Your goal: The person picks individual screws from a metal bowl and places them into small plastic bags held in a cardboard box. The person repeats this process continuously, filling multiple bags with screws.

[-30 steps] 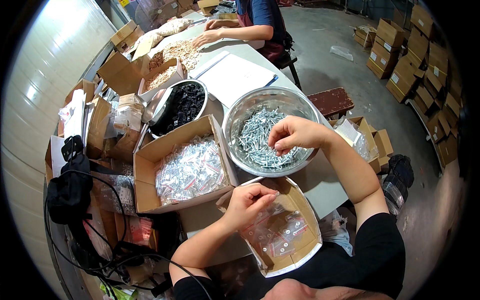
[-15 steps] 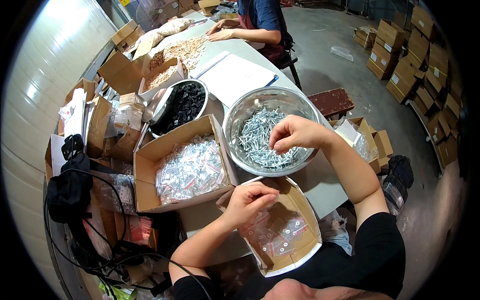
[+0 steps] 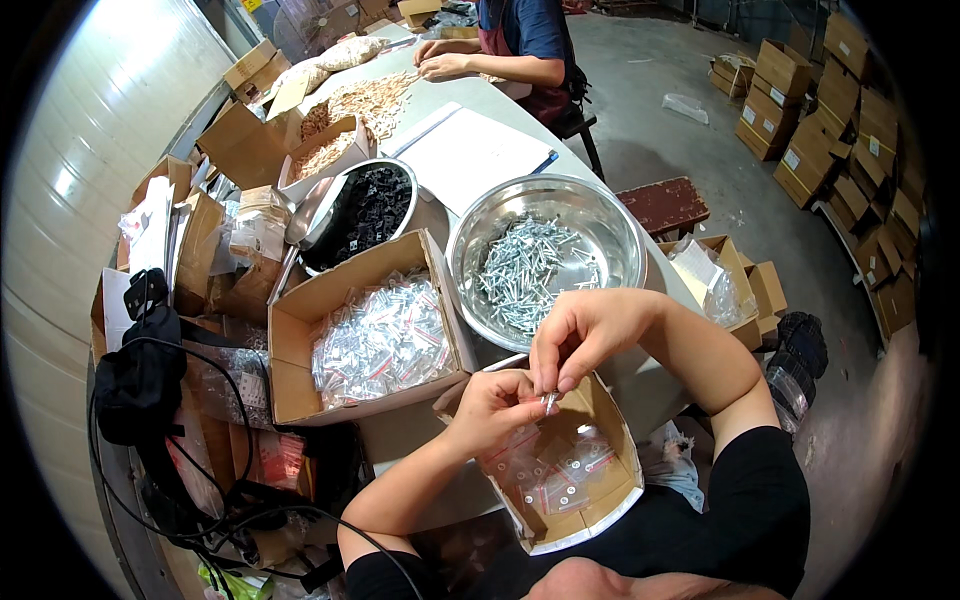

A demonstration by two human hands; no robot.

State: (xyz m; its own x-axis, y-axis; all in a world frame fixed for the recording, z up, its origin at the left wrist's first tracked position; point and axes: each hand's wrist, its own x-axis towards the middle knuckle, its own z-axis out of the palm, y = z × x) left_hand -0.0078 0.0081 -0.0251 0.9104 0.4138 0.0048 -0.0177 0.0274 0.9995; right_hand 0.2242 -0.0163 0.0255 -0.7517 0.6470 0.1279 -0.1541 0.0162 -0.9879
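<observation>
Over a shallow cardboard tray [image 3: 622, 468], my two hands meet fingertip to fingertip. My left hand [image 3: 492, 408] pinches a small clear plastic bag, mostly hidden by the fingers. Just above it, my right hand [image 3: 592, 335] is closed on screws, whose shiny ends show at the fingertips by the bag; how many I cannot tell. Several small clear zip bags [image 3: 570, 490] with red strips and little white round pieces lie in the tray. Beyond my right hand stands a steel bowl [image 3: 622, 225] with a heap of silvery screws [image 3: 520, 270].
Left of the bowl, a cardboard box [image 3: 290, 385] holds many filled clear bags [image 3: 385, 335]. Behind it are a container of black parts [image 3: 375, 205] and paper sheets [image 3: 475, 150]. A co-worker [image 3: 525, 60] handles small wooden pieces [image 3: 370, 100] at the far end. Black cables [image 3: 240, 400] hang at left.
My right hand has come from above the screw bowl toward me, down to my left hand's fingertips. My left hand stays over the tray. The co-worker's hands have drawn closer together.
</observation>
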